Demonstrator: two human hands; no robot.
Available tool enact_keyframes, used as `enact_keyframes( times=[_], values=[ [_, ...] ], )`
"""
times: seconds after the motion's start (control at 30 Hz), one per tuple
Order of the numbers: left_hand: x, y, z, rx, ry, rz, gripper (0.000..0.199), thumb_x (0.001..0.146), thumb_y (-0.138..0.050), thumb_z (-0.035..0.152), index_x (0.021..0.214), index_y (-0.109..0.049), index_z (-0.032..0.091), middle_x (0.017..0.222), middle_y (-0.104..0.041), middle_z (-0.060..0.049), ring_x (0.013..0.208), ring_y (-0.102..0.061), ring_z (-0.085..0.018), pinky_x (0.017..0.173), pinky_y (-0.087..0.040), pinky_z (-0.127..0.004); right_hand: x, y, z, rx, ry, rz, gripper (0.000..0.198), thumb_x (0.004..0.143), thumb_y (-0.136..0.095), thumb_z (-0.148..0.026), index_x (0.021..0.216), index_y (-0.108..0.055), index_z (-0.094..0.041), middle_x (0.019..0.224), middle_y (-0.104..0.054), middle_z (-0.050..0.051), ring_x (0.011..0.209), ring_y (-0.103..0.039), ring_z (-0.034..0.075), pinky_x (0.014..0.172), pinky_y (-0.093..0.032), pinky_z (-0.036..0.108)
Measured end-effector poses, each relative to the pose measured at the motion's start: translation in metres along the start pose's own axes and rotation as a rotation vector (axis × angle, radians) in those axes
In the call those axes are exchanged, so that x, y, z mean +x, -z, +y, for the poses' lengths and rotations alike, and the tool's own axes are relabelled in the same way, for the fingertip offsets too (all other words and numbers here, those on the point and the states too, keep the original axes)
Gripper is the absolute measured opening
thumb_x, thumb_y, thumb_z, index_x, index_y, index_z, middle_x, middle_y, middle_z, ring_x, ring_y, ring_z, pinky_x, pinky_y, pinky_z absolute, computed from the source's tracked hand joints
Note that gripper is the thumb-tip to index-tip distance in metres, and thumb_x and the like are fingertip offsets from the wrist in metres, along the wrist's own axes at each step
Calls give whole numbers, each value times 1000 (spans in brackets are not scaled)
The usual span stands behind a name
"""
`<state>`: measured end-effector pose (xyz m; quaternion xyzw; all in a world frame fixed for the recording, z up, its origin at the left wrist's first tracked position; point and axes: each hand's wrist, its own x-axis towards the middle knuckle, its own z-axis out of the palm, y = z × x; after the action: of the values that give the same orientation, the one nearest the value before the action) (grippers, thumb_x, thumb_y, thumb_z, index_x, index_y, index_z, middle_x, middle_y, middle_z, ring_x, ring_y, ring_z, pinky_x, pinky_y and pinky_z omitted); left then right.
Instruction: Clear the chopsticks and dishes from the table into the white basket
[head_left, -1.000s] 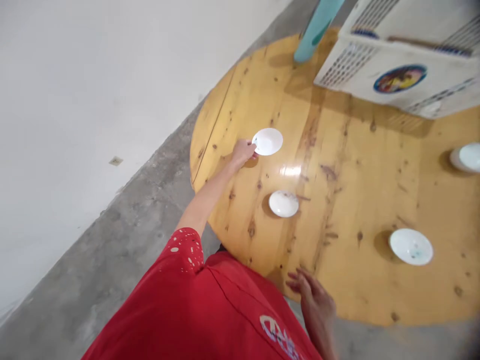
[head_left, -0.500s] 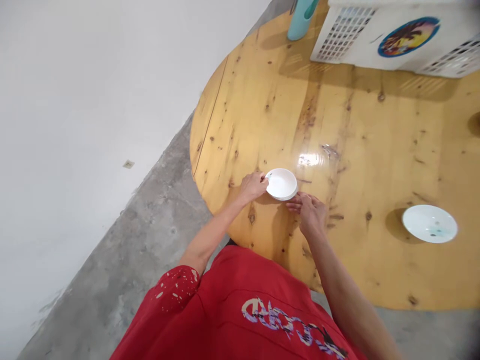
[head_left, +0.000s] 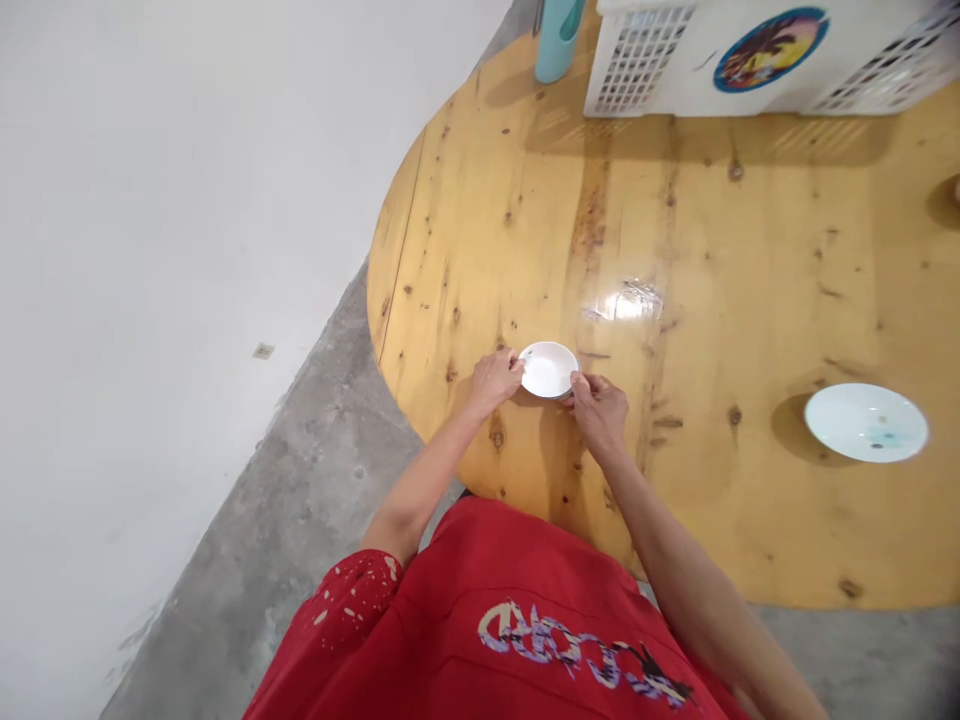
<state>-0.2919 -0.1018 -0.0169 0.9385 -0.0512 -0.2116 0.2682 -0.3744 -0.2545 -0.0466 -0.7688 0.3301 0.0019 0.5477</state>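
A small white bowl (head_left: pixel 549 370) is held between my two hands above the near left part of the wooden table (head_left: pixel 495 270). A second rim shows just beneath its right edge, so there may be more than one bowl stacked. My left hand (head_left: pixel 498 378) pinches the left rim, fingers closed. On the opposite side my right hand (head_left: pixel 600 408) grips the rim, thumb on top and fingers under the edge. The undersides of both grips are hidden.
A larger white bowl (head_left: pixel 866 423) with small green marks stands to the right. At the back is a white plastic basket (head_left: pixel 694 75) with a palm-tree sticker, next to a turquoise holder (head_left: pixel 559 40). A white wall (head_left: pixel 187 200) runs along the left.
My right hand has closed on the bowl's right rim, its thumb now on top; before, its fingers were stretched along the edge. The left hand keeps its grip. The view has shifted slightly.
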Motion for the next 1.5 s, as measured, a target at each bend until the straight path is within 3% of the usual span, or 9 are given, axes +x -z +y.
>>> enact_keyframes(
  times=[0.27, 0.47, 0.63, 0.9, 1.07, 1.23, 1.5],
  values=[
    [-3, 0, 4, 25, 29, -3, 20, 98, -52, 32, 95, -67, 19, 92, -74, -6, 84, -65, -19, 78, -43, -29, 11, -7, 13, 23, -2, -10, 40, 86, -54, -43, 101, -72, -10, 70, -69, 10, 63, -67, 25, 63, -55, 35],
    [-3, 3, 6, 86, 1, -64, 26, 100, -48, 32, 105, -68, 18, 109, -74, -13, 100, -68, -24, 85, -45, -29, 9, -9, -2, -198, 64, -29, 33, 90, -46, -38, 83, -68, -15, 74, -70, 13, 74, -66, 25, 69, -50, 31],
    [3, 2, 5, 105, 16, -98, 23, 98, -49, 30, 101, -69, 19, 107, -76, -11, 99, -69, -23, 81, -45, -28, 12, -8, -10, -213, 41, 8, 24, 86, -50, -30, 79, -68, -16, 72, -70, 9, 73, -66, 23, 69, -47, 28],
    [-24, -17, 2, 44, -58, -148, 21, 94, -51, 30, 93, -68, 18, 94, -76, -8, 86, -67, -20, 74, -44, -28, -27, 11, 11, -143, -29, 43, 25, 82, -49, -30, 68, -65, -16, 61, -64, 5, 62, -62, 20, 58, -44, 25],
    [-43, -34, 32, 36, -146, -232, 20, 93, -52, 28, 93, -70, 18, 94, -76, -8, 87, -67, -21, 76, -45, -29, -49, 47, 27, -120, -76, 125, 28, 80, -49, -35, 69, -66, -16, 57, -61, 4, 57, -60, 20, 55, -43, 26],
    [-55, -51, 75, -16, -173, -206, 18, 93, -51, 28, 91, -67, 20, 91, -74, -6, 85, -66, -19, 76, -45, -28, -47, 98, 29, -112, -52, 191, 29, 78, -52, -39, 74, -69, -15, 61, -63, 4, 59, -61, 20, 57, -45, 27],
    [-54, -109, 189, -186, -199, -72, 15, 95, -53, 32, 91, -64, 22, 89, -73, -1, 82, -63, -15, 74, -45, -24, 4, 210, 49, -7, 54, 281, 38, 80, -52, -46, 88, -72, -15, 73, -69, 7, 65, -66, 23, 62, -52, 31]
  ],
)
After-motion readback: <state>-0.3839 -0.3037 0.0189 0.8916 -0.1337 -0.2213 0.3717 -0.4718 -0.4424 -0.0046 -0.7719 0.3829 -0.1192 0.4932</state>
